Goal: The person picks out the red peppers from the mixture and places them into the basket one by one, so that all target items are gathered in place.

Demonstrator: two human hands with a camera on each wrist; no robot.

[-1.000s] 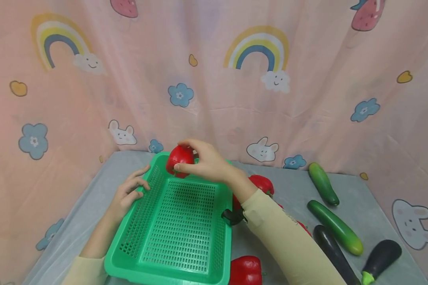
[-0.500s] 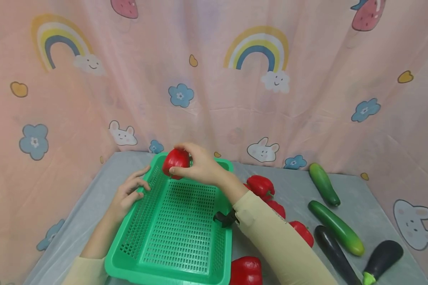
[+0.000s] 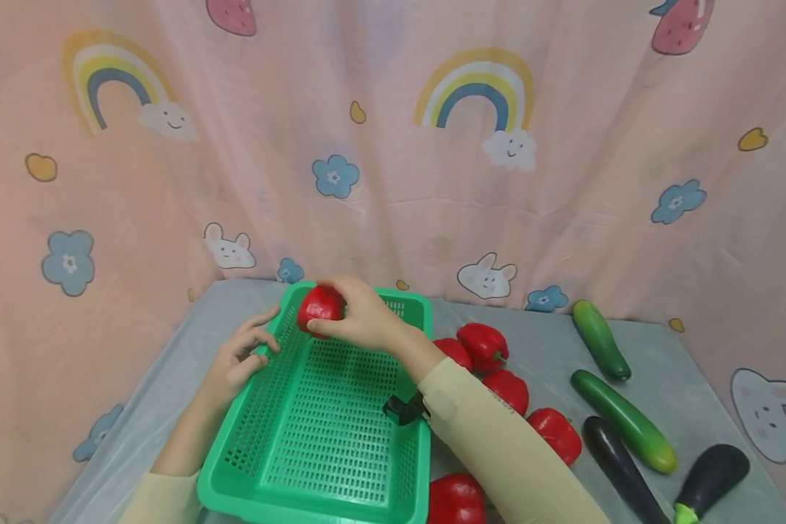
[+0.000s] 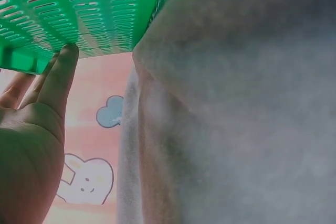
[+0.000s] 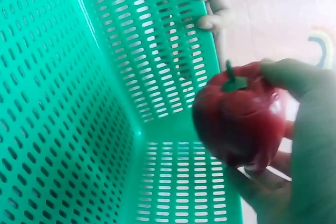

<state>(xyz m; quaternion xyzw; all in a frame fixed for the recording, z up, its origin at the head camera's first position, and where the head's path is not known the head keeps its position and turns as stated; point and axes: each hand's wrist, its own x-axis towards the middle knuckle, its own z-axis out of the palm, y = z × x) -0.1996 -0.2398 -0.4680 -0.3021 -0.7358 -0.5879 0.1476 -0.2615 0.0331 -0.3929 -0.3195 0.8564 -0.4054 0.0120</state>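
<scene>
Gripping, right side: a red pepper (image 3: 317,309) is held by the right hand (image 3: 367,316), with the thumb on the near side and the fingers on the far side.
Pepper position: it is held over the far left corner of the green basket (image 3: 330,433); whether the rim is touched cannot be told. In the right wrist view the green stem (image 5: 233,81) is seen turned toward the camera.
Gripping, left side: the basket's left rim is held by the left hand (image 3: 242,356), with fingertips hooked over the edge and other fingers laid along the outer wall.
Basket: slotted walls and floor are noted.
Loose peppers: three red peppers (image 3: 483,346) are grouped to the right of the basket; a fourth pepper (image 3: 554,435) is set just beyond them. A fifth pepper (image 3: 457,500), partly cut off by the frame, is found beside the near right corner.
Cucumbers: two green cucumbers (image 3: 624,421) are laid at the right, one behind the other.
Eggplants: a long eggplant (image 3: 622,466) and a rounder eggplant (image 3: 712,477) are placed nearer the front.
Surface: grey cloth (image 3: 537,342) is spread beneath.
Backdrop: a pink curtain (image 3: 393,233) is hung behind, printed with rainbows, flowers and rabbits.
</scene>
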